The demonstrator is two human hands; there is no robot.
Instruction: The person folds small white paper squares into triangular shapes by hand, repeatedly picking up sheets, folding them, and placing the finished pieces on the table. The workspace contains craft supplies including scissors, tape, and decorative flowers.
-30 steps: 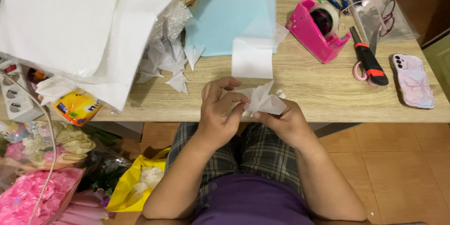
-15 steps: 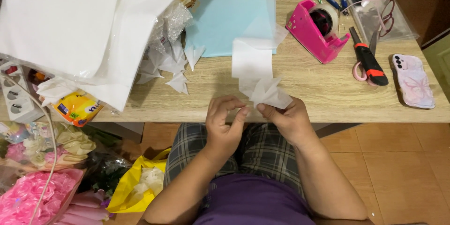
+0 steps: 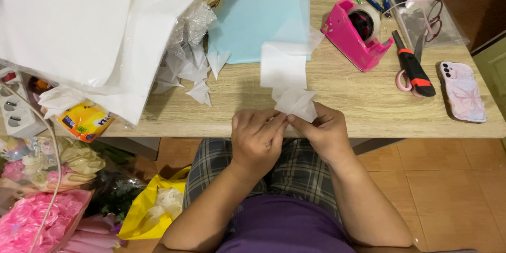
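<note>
Both my hands pinch folded white tissue piece (image 3: 297,103): left hand (image 3: 256,139) at 7 o'clock, right hand (image 3: 320,132) at 5.

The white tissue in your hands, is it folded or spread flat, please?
Folded: the tissue is pinched into pointed pleats between both hands.

Folded paper piece (image 3: 296,103) white; flat sheet (image 3: 283,66) behind it white; far sheet (image 3: 258,16) pale blue. Tape dispenser (image 3: 354,34) on the right bright pink; utility knife (image 3: 415,67) black with orange bands. Tabletop (image 3: 369,105) light wood grain; trousers (image 3: 295,171) grey-green plaid; bag (image 3: 138,212) near left yellow.
</note>
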